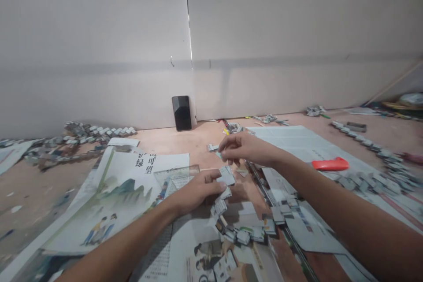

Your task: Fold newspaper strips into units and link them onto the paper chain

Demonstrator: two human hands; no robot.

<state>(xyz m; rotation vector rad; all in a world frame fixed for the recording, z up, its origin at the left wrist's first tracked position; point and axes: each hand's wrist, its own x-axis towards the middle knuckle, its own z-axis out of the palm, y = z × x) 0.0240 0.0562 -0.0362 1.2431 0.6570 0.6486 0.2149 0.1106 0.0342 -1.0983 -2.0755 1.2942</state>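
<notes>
My left hand (pixel 198 191) is closed on the end of a chain of folded paper pieces (pixel 243 231), its thumb pressing the top piece (pixel 227 176). The chain trails down and to the right over newspaper sheets. My right hand (pixel 243 149) reaches forward just beyond it, fingers pinched together over a small folded paper piece (pixel 218 155) on the table. Another loose folded piece (pixel 213 147) lies just left of that hand.
Newspaper sheets (pixel 125 185) cover the wooden table. Long paper chains lie at the far left (pixel 82 134) and along the right (pixel 376 150). A red cutter (pixel 330 164) rests on the right. A dark phone (pixel 182 113) leans against the white board wall (pixel 99 53). A clear ruler (pixel 176 175) lies near my left hand.
</notes>
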